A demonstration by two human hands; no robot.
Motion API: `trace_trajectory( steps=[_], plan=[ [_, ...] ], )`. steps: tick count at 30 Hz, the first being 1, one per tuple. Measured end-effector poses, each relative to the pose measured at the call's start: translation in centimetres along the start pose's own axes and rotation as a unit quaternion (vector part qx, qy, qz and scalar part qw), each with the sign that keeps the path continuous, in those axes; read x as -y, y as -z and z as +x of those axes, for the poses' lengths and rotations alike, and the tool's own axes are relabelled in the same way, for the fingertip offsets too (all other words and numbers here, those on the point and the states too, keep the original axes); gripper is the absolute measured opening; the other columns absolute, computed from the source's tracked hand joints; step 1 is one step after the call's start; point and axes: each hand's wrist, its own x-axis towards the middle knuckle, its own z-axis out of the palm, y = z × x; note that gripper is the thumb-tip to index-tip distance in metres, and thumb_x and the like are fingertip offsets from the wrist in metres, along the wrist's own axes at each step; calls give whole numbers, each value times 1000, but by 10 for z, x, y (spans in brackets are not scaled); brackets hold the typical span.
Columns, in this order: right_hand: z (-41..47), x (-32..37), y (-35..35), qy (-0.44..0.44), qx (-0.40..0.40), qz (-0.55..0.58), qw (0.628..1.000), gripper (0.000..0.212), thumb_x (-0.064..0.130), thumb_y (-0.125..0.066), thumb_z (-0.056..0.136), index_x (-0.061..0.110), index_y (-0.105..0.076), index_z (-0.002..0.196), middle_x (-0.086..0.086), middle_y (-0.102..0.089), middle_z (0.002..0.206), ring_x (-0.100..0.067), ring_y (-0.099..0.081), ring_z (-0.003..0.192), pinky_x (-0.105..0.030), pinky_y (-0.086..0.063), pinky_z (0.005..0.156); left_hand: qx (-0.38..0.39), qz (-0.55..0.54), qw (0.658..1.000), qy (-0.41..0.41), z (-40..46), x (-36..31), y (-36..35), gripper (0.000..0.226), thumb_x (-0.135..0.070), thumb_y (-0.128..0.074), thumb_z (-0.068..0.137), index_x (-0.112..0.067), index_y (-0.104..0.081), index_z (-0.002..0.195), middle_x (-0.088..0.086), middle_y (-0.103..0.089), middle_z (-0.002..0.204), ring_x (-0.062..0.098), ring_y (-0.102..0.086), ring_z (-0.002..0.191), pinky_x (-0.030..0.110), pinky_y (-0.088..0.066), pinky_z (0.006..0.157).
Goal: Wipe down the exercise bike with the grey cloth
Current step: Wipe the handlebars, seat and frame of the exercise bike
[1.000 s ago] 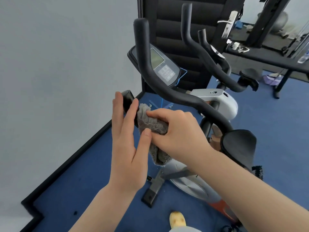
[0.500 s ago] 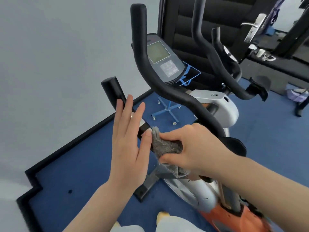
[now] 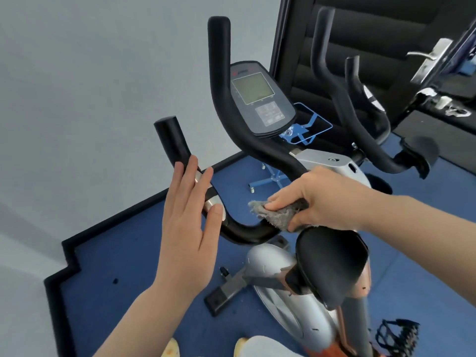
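Your right hand (image 3: 327, 199) grips the grey cloth (image 3: 279, 215) on the exercise bike's (image 3: 280, 264) lower handlebar (image 3: 244, 231), now farther along the bar, just above the saddle (image 3: 332, 258). Your left hand (image 3: 188, 225), fingers still straight together, rests flat against the handlebar's silver sensor band (image 3: 212, 199), now well apart from the cloth.

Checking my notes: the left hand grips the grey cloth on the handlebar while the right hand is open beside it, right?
Hands swapped. In the head view the right hand grips the cloth on the handlebar; the left hand is open beside it.
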Motion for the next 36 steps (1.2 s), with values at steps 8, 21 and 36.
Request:
trace_trajectory(
  steps=[8,21,36],
  plan=[
    [-2,-4,-8,17,-48,29,998,45,23,-83,63,45,-70,101,23,-71,103,1,-63,100,-27,-48,92,-33,0,998,50,-11,-2,5,50,-34,-38,96,-36,-27,146,-29,-11,154,-3,-6,143,32,-14,114],
    [-15,26,-21,19,-165,78,983,37,28,-82,65,41,-73,98,27,-69,82,10,-55,85,-2,-39,74,8,-17,995,98,-36,9,43,44,-31,-45,93,-51,-39,132,-37,-36,139,-13,-29,132,20,-28,101],
    [-104,145,-130,-122,-320,48,938,24,32,-66,85,28,-66,108,16,-66,103,-12,-57,94,-27,-50,74,202,76,976,15,-94,15,110,36,-32,-43,94,-42,-47,128,-30,-37,140,-10,-31,127,19,-28,101]
  ],
)
